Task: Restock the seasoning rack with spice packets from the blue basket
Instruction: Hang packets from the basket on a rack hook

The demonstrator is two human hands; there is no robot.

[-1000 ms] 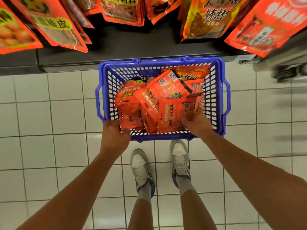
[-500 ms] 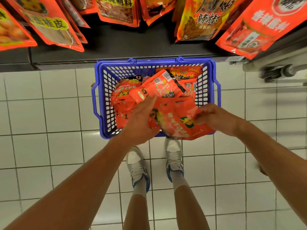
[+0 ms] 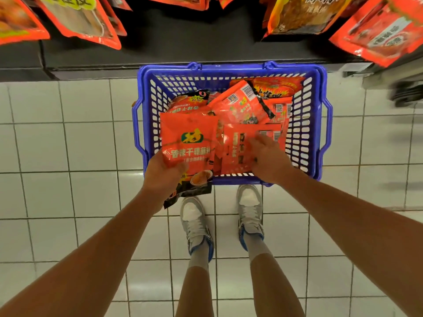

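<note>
The blue basket (image 3: 320, 124) stands on the tiled floor against the rack's base, filled with several red spice packets (image 3: 245, 104). My left hand (image 3: 163, 173) grips the lower part of one red spice packet (image 3: 186, 136), held face up over the basket's near left corner. My right hand (image 3: 266, 157) reaches into the basket, fingers lying on another red packet (image 3: 238, 147) near the front rim; whether they pinch it I cannot tell. Red seasoning packets (image 3: 77, 21) hang on the rack along the top.
The dark rack base (image 3: 183, 49) runs across the top, right behind the basket. More hanging packets (image 3: 377, 35) crowd the upper right. My two feet in grey sneakers (image 3: 196, 220) stand just before the basket. A blurred wheeled metal thing (image 3: 405, 92) sits at the right edge.
My left hand has taken a red packet that both hands held and turned it face up at the basket's left. My right hand went back down into the basket.
</note>
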